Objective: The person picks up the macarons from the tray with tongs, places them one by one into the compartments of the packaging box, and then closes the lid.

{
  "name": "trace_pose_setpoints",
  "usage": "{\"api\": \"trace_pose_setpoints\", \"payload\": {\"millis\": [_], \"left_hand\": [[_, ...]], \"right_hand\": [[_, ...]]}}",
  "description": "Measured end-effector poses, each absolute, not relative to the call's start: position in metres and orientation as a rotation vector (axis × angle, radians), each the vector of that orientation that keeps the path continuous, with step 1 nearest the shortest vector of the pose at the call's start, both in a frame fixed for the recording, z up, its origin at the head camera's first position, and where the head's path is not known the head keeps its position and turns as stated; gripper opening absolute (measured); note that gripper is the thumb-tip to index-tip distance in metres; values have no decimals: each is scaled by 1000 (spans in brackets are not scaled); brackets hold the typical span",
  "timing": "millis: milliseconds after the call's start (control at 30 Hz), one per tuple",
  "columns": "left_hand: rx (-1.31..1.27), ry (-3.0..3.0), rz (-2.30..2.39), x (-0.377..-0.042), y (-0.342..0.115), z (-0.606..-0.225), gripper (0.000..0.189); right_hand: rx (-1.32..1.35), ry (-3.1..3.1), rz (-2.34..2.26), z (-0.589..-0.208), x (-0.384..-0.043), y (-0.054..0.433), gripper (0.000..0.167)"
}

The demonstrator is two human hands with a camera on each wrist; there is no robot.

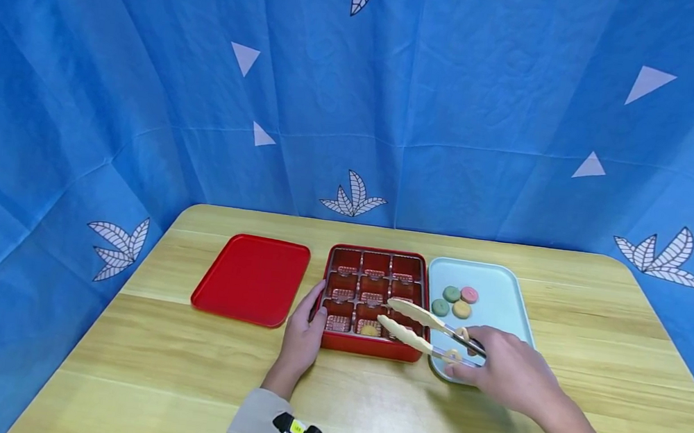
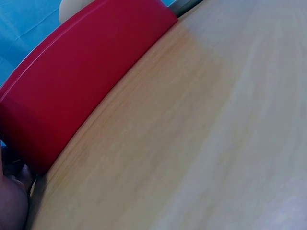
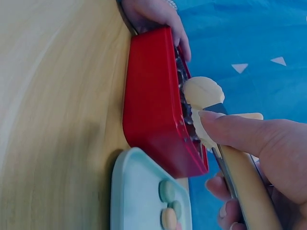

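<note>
A red box (image 1: 372,348) with a divided clear insert stands mid-table. One yellow macaron (image 1: 369,329) lies in its front middle compartment. My left hand (image 1: 303,331) rests against the box's left side, thumb and fingers extended at the rim. With my right hand (image 1: 504,367) I grip a pair of tongs (image 1: 413,313), thumb on one arm and fingers round the other. The cream tips (image 3: 204,93) are spread apart over the right part of the box, nothing between them. To the right, a pale blue tray (image 1: 504,308) bears green macarons (image 1: 441,307), a pink macaron (image 1: 469,294) and a yellow macaron (image 1: 461,309).
A flat red lid or tray (image 1: 253,281) lies left of the box. The blue tray stands close against the box's right side. Behind the wooden table (image 1: 180,382) hangs a blue patterned cloth (image 1: 458,102).
</note>
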State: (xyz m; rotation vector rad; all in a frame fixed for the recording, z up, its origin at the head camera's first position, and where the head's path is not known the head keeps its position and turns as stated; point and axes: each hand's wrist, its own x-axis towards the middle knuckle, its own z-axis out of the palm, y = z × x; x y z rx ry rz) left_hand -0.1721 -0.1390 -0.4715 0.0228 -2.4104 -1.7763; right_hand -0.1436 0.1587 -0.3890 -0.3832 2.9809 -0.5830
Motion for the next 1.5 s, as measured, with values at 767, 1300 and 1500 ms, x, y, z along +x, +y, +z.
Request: {"api": "trace_pose_setpoints", "payload": {"millis": [767, 1300, 1500], "left_hand": [[1, -2406, -1753, -186, -147, -505, 47], [15, -2433, -1791, -169, -140, -464, 47], [15, -2434, -1800, -168, -140, -463, 47]], "right_hand": [[-198, 2982, -565, -388, -143, 208, 56], [-123, 2978, -537, -393, -144, 228, 55], [-106, 2969, -528, -398, -144, 234, 52]]}}
